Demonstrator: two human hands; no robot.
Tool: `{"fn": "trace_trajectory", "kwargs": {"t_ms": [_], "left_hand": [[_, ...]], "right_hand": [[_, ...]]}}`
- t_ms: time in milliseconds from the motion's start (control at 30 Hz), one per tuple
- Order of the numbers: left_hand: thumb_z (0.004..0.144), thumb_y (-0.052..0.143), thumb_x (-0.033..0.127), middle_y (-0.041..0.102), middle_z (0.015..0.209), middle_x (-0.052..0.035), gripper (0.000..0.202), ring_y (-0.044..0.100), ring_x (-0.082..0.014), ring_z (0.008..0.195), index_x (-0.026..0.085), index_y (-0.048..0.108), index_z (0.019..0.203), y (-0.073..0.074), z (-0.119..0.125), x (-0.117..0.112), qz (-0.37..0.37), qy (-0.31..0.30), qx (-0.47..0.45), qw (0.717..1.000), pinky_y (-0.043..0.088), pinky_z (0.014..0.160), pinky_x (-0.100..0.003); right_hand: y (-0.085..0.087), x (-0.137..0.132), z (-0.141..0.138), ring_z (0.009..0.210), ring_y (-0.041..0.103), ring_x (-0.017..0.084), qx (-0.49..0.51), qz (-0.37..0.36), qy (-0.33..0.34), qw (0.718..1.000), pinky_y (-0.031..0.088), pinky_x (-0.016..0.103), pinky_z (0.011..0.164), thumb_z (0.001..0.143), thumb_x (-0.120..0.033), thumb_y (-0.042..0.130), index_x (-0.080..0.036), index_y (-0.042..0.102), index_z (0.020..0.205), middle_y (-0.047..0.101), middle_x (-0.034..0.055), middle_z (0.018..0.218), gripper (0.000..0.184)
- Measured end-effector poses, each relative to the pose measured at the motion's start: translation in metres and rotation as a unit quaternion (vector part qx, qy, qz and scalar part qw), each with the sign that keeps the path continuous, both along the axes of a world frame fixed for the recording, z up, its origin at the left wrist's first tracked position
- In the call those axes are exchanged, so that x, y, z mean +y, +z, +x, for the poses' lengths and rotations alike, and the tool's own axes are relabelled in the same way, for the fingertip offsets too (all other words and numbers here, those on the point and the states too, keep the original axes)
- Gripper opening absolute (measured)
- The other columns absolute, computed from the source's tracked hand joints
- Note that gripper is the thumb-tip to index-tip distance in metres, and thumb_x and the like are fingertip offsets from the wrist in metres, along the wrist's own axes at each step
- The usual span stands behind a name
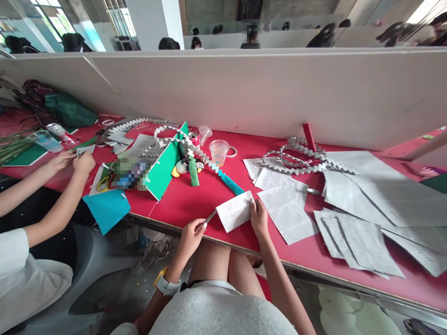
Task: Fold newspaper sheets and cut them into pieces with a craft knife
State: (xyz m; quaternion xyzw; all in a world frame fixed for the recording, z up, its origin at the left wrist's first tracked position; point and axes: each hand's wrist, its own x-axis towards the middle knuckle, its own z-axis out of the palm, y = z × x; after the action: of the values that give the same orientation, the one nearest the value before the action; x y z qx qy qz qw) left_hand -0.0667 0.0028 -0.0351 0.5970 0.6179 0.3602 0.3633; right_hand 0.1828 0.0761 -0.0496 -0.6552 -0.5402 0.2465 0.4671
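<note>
Red table [195, 204] strewn with papers; left hand [191, 235] pinches a thin strip [210, 217], right hand [259, 216] grips a folded printed sheet [234, 211].

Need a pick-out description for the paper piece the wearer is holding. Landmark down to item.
Start at the red table, near its front edge. The folded printed sheet sits between the left hand and right hand. Unlike the flat loose pages to its right, it is folded small and held.

Printed paper sheet [235, 210] – matt; tabletop [195, 200] smooth.
</note>
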Motion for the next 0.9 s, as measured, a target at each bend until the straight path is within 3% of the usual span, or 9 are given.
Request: {"fn": "trace_trajectory", "kwargs": {"t_ms": [133, 300, 533, 667, 900], "left_hand": [[0.089, 0.053, 0.035, 0.075, 0.097, -0.0071, 0.03, 0.071, -0.0193, 0.084, 0.018, 0.069, 0.107, 0.007, 0.008, -0.002, -0.033, -0.067, -0.012, 0.997, 0.056, 0.076, -0.028], [0.088, 0.055, 0.028, 0.074, 0.104, -0.0064, 0.027, 0.069, -0.0198, 0.096, 0.02, 0.07, 0.109, 0.018, 0.014, -0.001, -0.022, -0.155, 0.033, 0.987, 0.054, 0.084, -0.028], [0.088, 0.055, 0.027, 0.074, 0.103, -0.0077, 0.029, 0.069, -0.0193, 0.094, 0.017, 0.068, 0.112, 0.019, 0.02, 0.001, -0.037, -0.149, 0.027, 0.988, 0.053, 0.084, -0.027], [0.09, 0.052, 0.029, 0.074, 0.105, -0.0068, 0.026, 0.069, -0.0193, 0.096, 0.019, 0.068, 0.108, 0.012, 0.024, 0.003, -0.021, -0.142, 0.008, 0.99, 0.053, 0.086, -0.028], [0.088, 0.056, 0.03, 0.074, 0.103, -0.0079, 0.028, 0.07, -0.0208, 0.095, 0.017, 0.069, 0.108, 0.011, 0.026, 0.007, -0.046, -0.14, -0.031, 0.988, 0.055, 0.084, -0.03]], "right_hand": [[-0.002, 0.0, 0.0, 0.057, 0.043, 0.015, -0.01, 0.005, -0.004, 1.0, 0.034, 0.027, 0.054, 0.091, -0.068, 0.027, -0.025, 0.037, 0.071, 0.045, -0.0031, 0.06, 0.048], [-0.003, 0.001, 0.002, 0.054, 0.043, 0.016, -0.049, 0.002, 0.032, 0.998, 0.033, 0.028, 0.053, 0.093, -0.061, 0.03, -0.025, 0.039, 0.073, 0.045, -0.0032, 0.058, 0.042], [-0.006, 0.015, 0.019, 0.086, 0.049, 0.025, -0.173, 0.048, 0.101, 0.979, 0.042, 0.04, 0.081, 0.091, -0.051, 0.041, -0.023, 0.05, 0.078, 0.056, 0.0087, 0.086, 0.032], [-0.013, 0.023, 0.026, 0.084, 0.048, 0.025, -0.27, 0.061, 0.108, 0.955, 0.042, 0.039, 0.079, 0.094, -0.041, 0.04, -0.022, 0.053, 0.082, 0.054, 0.0091, 0.086, 0.025], [-0.021, 0.017, 0.02, 0.08, 0.046, 0.024, -0.27, 0.06, 0.067, 0.959, 0.042, 0.037, 0.074, 0.096, -0.035, 0.035, -0.022, 0.051, 0.084, 0.053, 0.0081, 0.083, 0.024]]}}
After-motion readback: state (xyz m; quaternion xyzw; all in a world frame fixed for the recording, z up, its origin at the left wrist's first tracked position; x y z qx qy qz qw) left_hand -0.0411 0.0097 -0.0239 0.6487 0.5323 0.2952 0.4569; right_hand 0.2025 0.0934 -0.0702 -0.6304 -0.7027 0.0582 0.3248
